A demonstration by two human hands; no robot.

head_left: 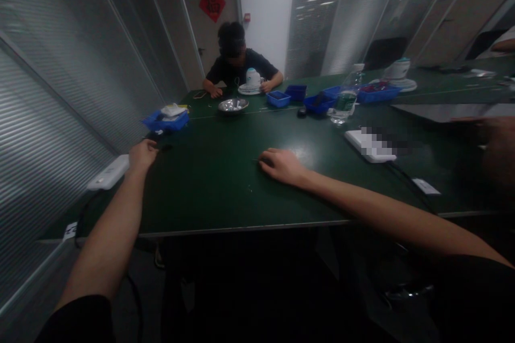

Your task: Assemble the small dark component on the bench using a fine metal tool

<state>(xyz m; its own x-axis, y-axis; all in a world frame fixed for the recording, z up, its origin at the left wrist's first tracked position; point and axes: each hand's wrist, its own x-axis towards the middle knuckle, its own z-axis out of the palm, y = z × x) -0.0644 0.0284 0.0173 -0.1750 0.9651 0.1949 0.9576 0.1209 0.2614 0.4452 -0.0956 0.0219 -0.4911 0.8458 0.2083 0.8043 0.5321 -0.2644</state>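
Note:
My left hand (142, 156) is over the left part of the green table (209, 182), its fingertips pinched together; whatever they hold is too small to make out. Just right of those fingertips is a dark spot (164, 148), either a shadow or a small flat object. Farther right, my right hand (281, 165) rests low over the tabletop with its fingers curled closed. A faint thin tip (255, 159) shows at its fingertips, too blurred to name. Small pale specks (250, 188) lie on the table nearer to me.
Behind my left hand stands a blue tray (167, 122) with white items; a white power strip (108, 172) lies beside my forearm. Across the table, a person (241, 59) sits behind a metal bowl (233, 106). A water bottle (346, 97) and a white box (368, 144) stand to the right.

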